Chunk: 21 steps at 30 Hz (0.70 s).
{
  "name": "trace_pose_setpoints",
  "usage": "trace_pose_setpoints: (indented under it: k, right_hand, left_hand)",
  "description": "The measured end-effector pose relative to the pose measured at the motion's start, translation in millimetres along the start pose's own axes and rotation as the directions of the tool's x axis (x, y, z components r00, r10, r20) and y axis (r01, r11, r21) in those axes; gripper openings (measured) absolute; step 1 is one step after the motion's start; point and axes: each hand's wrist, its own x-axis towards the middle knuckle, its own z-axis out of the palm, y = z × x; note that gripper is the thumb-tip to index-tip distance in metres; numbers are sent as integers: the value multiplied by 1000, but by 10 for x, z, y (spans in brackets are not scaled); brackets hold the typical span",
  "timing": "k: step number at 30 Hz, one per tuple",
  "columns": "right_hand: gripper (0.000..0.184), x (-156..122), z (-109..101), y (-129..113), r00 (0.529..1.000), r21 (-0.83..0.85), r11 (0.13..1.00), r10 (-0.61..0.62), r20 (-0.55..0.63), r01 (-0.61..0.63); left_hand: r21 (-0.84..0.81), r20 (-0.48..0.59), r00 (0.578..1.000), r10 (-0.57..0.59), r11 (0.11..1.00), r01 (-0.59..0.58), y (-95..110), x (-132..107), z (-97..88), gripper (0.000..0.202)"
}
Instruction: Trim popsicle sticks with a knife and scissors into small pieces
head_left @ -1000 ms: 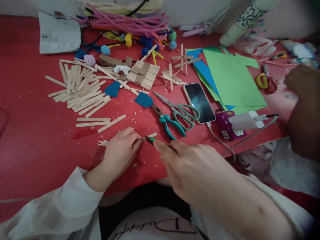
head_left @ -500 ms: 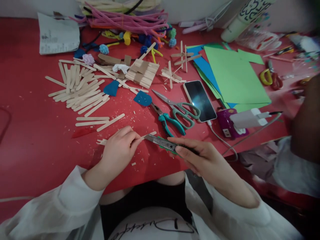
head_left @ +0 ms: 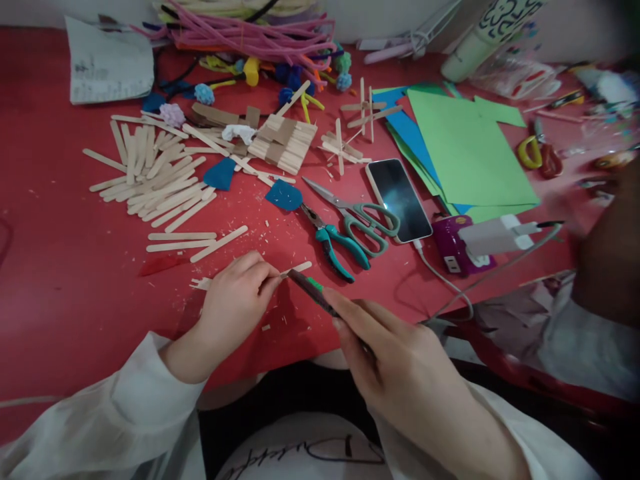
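Note:
My left hand (head_left: 241,291) is closed on one end of a wooden craft stick (head_left: 302,267), pinching it between thumb and fingers just above the table. In my right hand (head_left: 390,347) is a utility knife (head_left: 313,291) with a bit of green on its body. The knife's front end meets the stick close to my left fingertips; its handle is mostly hidden in my grip. Short cut stick pieces (head_left: 201,284) lie left of my left hand, and small wood shavings are scattered around. Pliers (head_left: 340,248) and grey-green scissors (head_left: 365,223) rest beyond my hands.
A pile of craft sticks (head_left: 155,170) lies at the left. Behind are pipe cleaners (head_left: 245,33) and a stick panel (head_left: 283,143). To the right are a phone (head_left: 399,200), coloured paper (head_left: 465,150) and a purple power adapter (head_left: 457,247) with cables. Another person's arm (head_left: 607,247) is at the right edge.
My right hand has swung closer and lower, turning the utility knife so its blade's flat face no longer shows. My left hand keeps its pinch on the stick.

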Motion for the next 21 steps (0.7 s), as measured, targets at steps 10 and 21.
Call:
trace_pose_setpoints:
  k: [10, 21]
  right_hand:
    - [49, 374, -243, -192, 940, -387, 874, -188, 287, 293]
    - [38, 458, -265, -107, 935, -218, 940, -191, 298, 262]
  left_hand:
    - [-24, 8, 1000, -1, 1000, 1, -7, 18, 6, 12]
    - [-1, 17, 1000, 14, 1000, -14, -23, 10, 4, 13]
